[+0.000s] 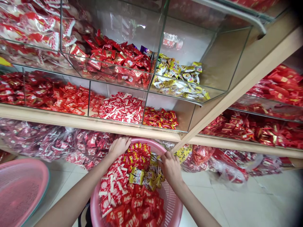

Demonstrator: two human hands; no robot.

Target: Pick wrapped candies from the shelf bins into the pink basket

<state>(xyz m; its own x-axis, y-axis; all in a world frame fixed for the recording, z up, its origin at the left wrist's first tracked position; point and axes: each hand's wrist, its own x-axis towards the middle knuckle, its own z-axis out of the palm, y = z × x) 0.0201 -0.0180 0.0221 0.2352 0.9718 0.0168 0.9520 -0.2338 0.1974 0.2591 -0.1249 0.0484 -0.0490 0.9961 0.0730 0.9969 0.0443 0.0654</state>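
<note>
A pink plastic basket [174, 201] stands low at the centre, filled with wrapped candies in separate groups. Red-and-white candies [113, 186] lie on its left side, small red ones [137, 157] at the back, yellow-and-white ones [143, 176] at the right and larger red packets [139, 208] at the front. My left hand [120, 147] rests at the basket's back left rim, with its fingers closed on the edge. At the right rim is my right hand [170, 166], its fingers curled by the yellow-and-white candies; what they hold is hidden.
Shelves with clear compartments of candies span the back, above a wooden ledge [59, 121]. Bagged candies [92, 142] lie on the floor below. A second pink basket [44, 179] stands at the far left. A slanting wooden post [236, 82] rises at the right.
</note>
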